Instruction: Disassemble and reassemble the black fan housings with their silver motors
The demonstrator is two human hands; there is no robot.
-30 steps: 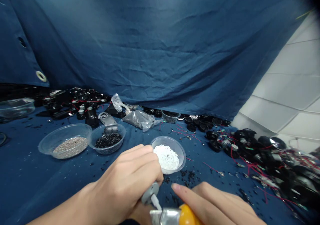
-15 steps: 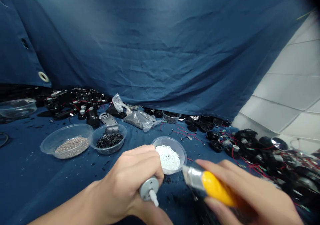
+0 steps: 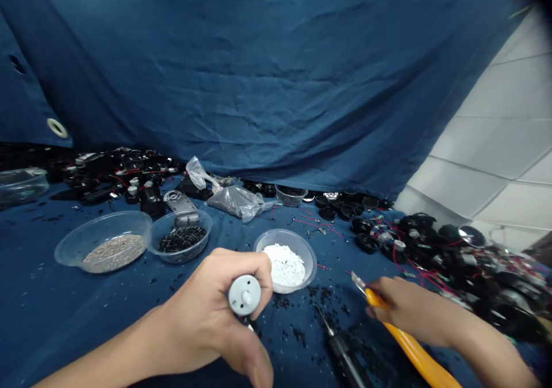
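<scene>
Markings: none legible.
No label, brand, number or sign can be read on grey motor [image 3: 244,296] or black screwdriver [image 3: 342,350].

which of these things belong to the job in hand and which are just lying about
Likely the job (held):
grey motor-like cylinder, in the left hand
orange-handled tool, in the right hand

Seemingly lying about:
black screwdriver
bowl of white pieces
bowl of black bits
bowl of tan bits
plastic bag
black parts at right
</scene>
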